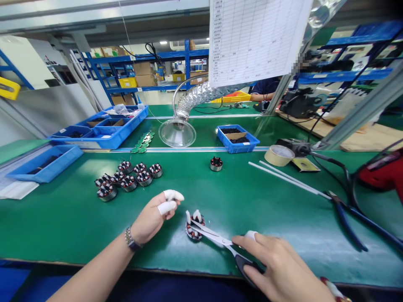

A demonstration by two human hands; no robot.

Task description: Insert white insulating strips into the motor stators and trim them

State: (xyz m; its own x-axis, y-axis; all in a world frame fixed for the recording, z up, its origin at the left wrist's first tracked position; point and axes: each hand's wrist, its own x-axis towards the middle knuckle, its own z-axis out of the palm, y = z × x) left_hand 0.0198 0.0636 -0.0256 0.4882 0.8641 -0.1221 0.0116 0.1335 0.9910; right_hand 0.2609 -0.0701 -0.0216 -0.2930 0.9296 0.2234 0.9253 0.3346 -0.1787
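Near the front edge of the green table (170, 258) sits a round wound motor part (195, 228) with white sleeves standing up from it. My right hand (273, 260) is closed on black-handled scissors (225, 242), whose slightly parted blades reach over that part. Just left of the part, my left hand (154, 218) hovers with white covers on thumb and forefinger. Its fingers are curled together, and what they hold, if anything, is too small to name. Several similar motor parts (129, 183) are grouped at the left, and a single one (216, 164) stands farther back.
Blue bins (238, 144) stand at the back and left. A clear funnel (177, 133) on a silver duct hangs over the table. Right of centre are white tubes (283, 179), a tape roll (279, 155) and blue-handled pliers (346, 224). Behind, a person's arm (262, 97) shows.
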